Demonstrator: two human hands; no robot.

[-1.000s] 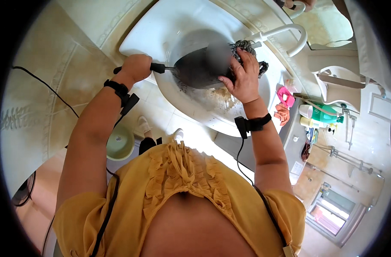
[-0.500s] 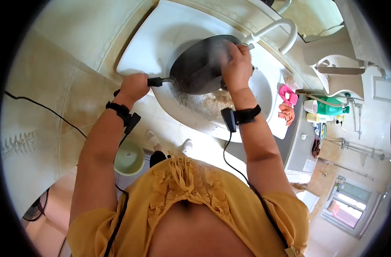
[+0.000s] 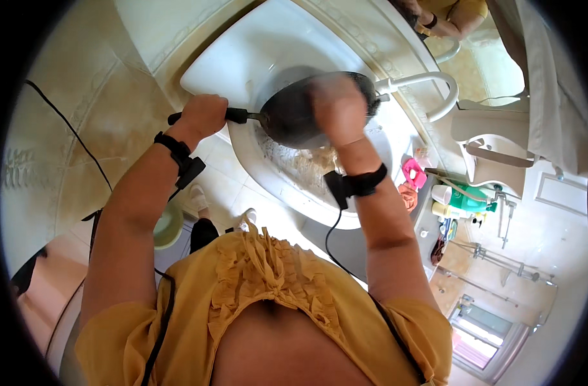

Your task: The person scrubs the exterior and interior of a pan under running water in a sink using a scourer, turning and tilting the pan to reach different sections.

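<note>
My left hand [image 3: 205, 118] is closed around the black handle of a dark wok [image 3: 283, 114]. The wok is tilted over a white washbasin [image 3: 241, 149], its handle pointing left. Over the right part of the wok's inside, my right hand [image 3: 340, 112] is smeared by motion. Its fingers cannot be made out, nor whether anything is in them. Cloudy brownish water [image 3: 307, 161] with froth and dark bits shows in the bowl below the wok. Both wrists wear black straps with cables.
A white curved faucet [image 3: 429, 78] rises at the basin's back right. Beside the basin lie a pink item [image 3: 413, 172] and an orange cloth [image 3: 407, 197]. A white cup [image 3: 441, 193] and a green container [image 3: 472, 198] stand farther right. On the floor is a pale green tub [image 3: 169, 226].
My right hand has moved slightly left across the wok and is now blurred. The wok sits a little lower in view, still gripped by my left hand. The whole view has shifted.
</note>
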